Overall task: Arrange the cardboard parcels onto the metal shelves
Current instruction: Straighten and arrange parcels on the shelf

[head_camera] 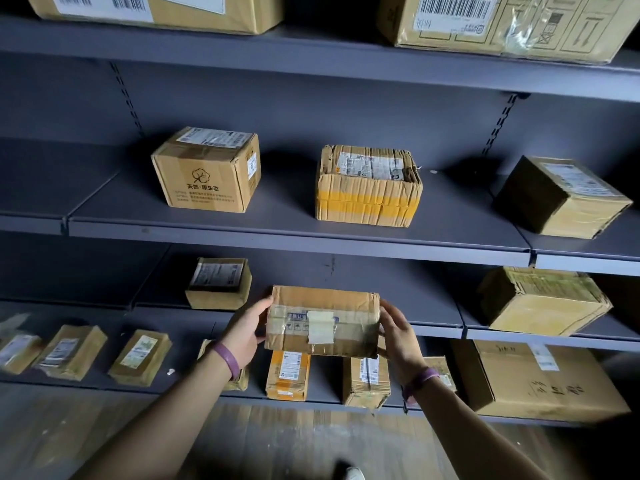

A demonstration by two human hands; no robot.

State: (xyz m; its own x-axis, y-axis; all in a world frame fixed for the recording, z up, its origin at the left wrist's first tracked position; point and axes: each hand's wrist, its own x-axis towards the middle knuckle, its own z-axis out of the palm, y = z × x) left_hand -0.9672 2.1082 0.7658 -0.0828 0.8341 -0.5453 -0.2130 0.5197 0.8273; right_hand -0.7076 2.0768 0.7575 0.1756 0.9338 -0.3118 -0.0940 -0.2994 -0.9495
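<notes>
Cardboard parcel [322,322], oblong and creased, with clear tape and a pale strip across its front: we hold it by both ends, level, in front of the lip of the third shelf [415,292] of the grey metal rack. We cannot tell whether its far edge touches that shelf.

Our left hand [246,329] grips the left end, with the fingers curled over the upper corner and the thumb at the lower edge. Our right hand [398,336] clasps the right end, with the fingers lightly bent against the cardboard. Each wrist carries a purple band [227,360].

On the same shelf, a small labelled box [219,283] sits to the left of the parcel. A crumpled box [542,301] stands well apart on the right, in the next bay.

The shelf above [294,233] carries three boxes, set apart from one another:
- a box with a printed emblem [207,169];
- a box banded with yellow tape [369,187];
- a box turned at an angle [561,197].

The top shelf [311,60] holds two large cartons with barcode labels [156,8].

The bottom shelf [322,386] holds a row of small parcels, among them an orange one [288,375] directly below the parcel in our hands, and a large carton [540,382] at the right. A wooden floor [294,441] lies below.
</notes>
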